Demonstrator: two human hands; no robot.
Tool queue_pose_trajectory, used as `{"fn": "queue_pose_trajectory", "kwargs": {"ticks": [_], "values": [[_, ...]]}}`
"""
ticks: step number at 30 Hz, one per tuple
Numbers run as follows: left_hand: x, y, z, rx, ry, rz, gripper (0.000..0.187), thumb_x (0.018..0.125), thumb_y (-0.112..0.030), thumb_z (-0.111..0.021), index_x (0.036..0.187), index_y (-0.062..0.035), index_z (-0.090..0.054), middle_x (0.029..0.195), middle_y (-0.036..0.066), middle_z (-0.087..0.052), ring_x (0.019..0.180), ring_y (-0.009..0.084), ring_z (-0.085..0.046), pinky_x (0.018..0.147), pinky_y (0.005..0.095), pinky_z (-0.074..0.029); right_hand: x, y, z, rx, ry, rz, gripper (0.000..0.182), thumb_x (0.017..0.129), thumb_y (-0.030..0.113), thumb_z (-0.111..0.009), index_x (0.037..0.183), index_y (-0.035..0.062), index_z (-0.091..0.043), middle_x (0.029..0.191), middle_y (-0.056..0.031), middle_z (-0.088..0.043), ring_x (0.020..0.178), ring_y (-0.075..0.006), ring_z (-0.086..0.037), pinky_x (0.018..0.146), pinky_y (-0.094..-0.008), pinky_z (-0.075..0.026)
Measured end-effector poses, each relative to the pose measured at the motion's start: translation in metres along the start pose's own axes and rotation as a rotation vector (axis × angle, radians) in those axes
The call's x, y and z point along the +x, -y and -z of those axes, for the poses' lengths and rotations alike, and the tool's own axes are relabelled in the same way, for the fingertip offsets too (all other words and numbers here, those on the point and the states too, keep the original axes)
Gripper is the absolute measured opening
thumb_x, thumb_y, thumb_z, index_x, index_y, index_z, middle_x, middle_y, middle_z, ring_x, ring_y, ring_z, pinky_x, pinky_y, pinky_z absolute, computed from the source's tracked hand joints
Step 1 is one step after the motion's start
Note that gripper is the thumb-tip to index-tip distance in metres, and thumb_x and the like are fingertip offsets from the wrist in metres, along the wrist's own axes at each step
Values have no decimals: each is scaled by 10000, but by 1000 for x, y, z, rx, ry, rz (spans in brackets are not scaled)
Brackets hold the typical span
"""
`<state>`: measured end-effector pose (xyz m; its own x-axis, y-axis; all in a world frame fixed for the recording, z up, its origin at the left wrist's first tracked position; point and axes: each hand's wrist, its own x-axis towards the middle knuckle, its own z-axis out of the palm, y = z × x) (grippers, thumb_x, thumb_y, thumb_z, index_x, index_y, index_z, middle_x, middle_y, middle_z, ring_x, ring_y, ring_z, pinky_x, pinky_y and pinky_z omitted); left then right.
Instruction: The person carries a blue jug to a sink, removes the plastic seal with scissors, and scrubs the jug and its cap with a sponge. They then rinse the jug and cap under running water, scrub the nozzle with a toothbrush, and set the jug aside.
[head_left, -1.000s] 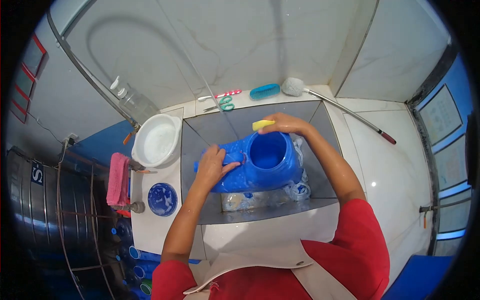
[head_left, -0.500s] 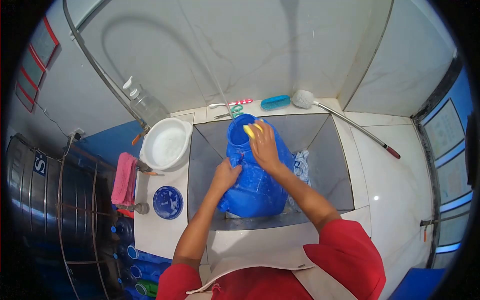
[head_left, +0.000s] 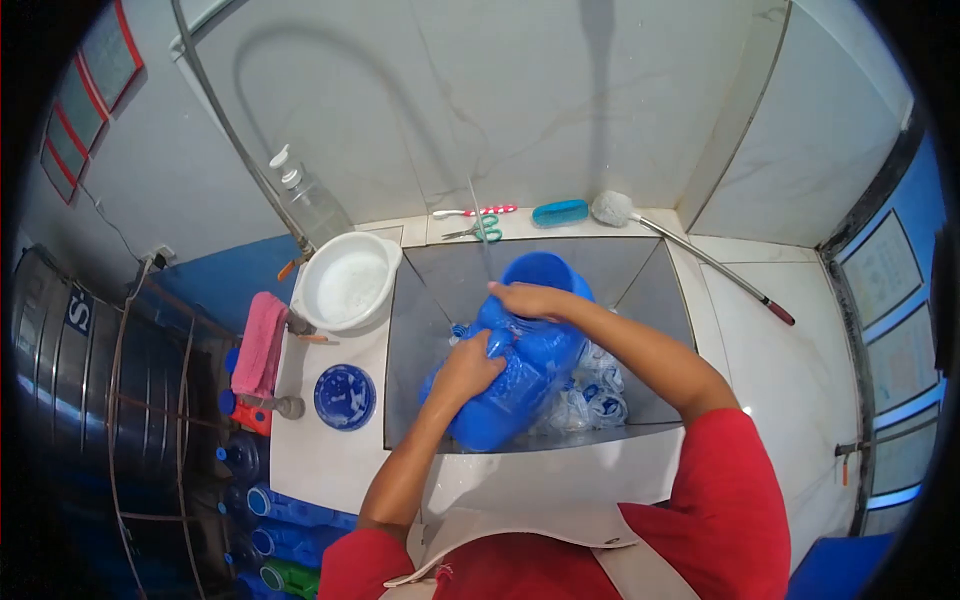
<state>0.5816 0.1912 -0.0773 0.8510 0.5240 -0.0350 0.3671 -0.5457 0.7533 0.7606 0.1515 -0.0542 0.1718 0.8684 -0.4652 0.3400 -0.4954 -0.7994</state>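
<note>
A wet blue jug (head_left: 520, 375) leans over the grey sink (head_left: 650, 290), its round mouth facing up and away from me. My left hand (head_left: 468, 370) is closed on the jug's handle. Across the near side of the jug's neck lies my right hand (head_left: 535, 302), fingers together and partly hidden; whatever is under them cannot be made out. A thin stream of water (head_left: 480, 215) falls just left of the mouth. White and blue crumpled pieces (head_left: 592, 400) lie in the sink, right of the jug.
At the left stand a white basin (head_left: 348, 282) with suds, a blue lid (head_left: 345, 397), a pink cloth (head_left: 260, 345) and a pump bottle (head_left: 318, 208). Along the back ledge are scissors (head_left: 475, 230), a toothbrush (head_left: 478, 211), a blue brush (head_left: 560, 212) and a long-handled brush (head_left: 700, 255).
The jug has tilted and turned, uncovering more of the crumpled pieces. My right hand has moved to the near side of the neck, and the yellow piece it held is out of sight.
</note>
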Motion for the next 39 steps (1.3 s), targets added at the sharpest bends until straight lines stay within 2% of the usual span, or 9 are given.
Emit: {"fn": "queue_pose_trajectory", "kwargs": {"ticks": [1, 3, 6, 8, 15, 17, 20, 34, 39], "values": [[-10, -4, 0, 205, -44, -152, 304, 725, -143, -598, 1018, -72, -567, 730, 173, -629, 635, 315, -623, 565, 405, -493, -21, -8, 4, 155, 45, 9, 664, 940, 491, -252, 1147, -91, -500, 1120, -214, -577, 1047, -309, -557, 958, -388, -400], [-35, -34, 15, 328, 36, -146, 310, 726, -175, -607, 1014, -73, -562, 753, 184, -629, 690, 344, -616, 603, 430, -488, -66, -23, 9, 771, 368, -65, 484, 942, 376, -318, 1011, -40, -557, 1010, -147, -616, 916, -248, -604, 848, -349, -480], [-53, -54, 15, 486, 127, -210, 310, 736, -216, -614, 1007, -80, -554, 769, 181, -632, 739, 362, -615, 629, 460, -482, -107, -67, -4, 1111, 391, -59, 350, 908, 267, -368, 987, -7, -570, 1010, -158, -617, 881, -231, -616, 803, -308, -494], [-66, -62, 8, 529, 150, -274, 300, 746, -225, -613, 1004, -85, -551, 763, 167, -636, 732, 353, -620, 616, 466, -480, -122, -85, -15, 805, 291, -176, 286, 845, 176, -437, 993, -24, -578, 996, -152, -628, 869, -254, -628, 773, -350, -517], [-106, -91, -18, 563, 256, -439, 225, 765, -165, -581, 958, -58, -537, 701, 131, -623, 666, 301, -627, 525, 421, -477, -149, -85, -49, 616, 310, -143, 291, 846, 177, -438, 1002, -25, -579, 1000, -151, -628, 876, -257, -627, 782, -353, -510], [-127, -92, -24, 369, -35, -796, 190, 761, -99, -556, 937, -31, -528, 635, 111, -584, 598, 269, -612, 491, 383, -468, -144, -82, -67, 571, 326, -116, 293, 846, 177, -438, 1005, -25, -579, 1002, -150, -628, 878, -257, -626, 784, -354, -508], [-153, -103, -19, 424, -123, -832, 163, 754, -60, -539, 912, -24, -522, 595, 92, -553, 543, 238, -593, 467, 354, -457, -138, -74, -74, 466, 335, -85, 296, 847, 177, -438, 1009, -26, -579, 1004, -150, -628, 882, -259, -625, 789, -355, -504], [-195, -103, 20, 538, 211, -587, 91, 783, -94, -509, 863, -54, -491, 610, 95, -588, 554, 265, -616, 478, 370, -483, -80, -6, -26, -165, 415, 77, 310, 849, 178, -438, 1029, -29, -582, 1015, -146, -629, 898, -265, -622, 808, -362, -488], [-196, -93, 21, 591, 188, -501, 105, 775, -136, -545, 855, -82, -501, 589, 95, -580, 506, 271, -598, 429, 379, -474, -70, -9, -40, -276, 417, 115, 315, 850, 178, -438, 1036, -31, -582, 1018, -145, -629, 904, -267, -621, 815, -364, -482]]}}
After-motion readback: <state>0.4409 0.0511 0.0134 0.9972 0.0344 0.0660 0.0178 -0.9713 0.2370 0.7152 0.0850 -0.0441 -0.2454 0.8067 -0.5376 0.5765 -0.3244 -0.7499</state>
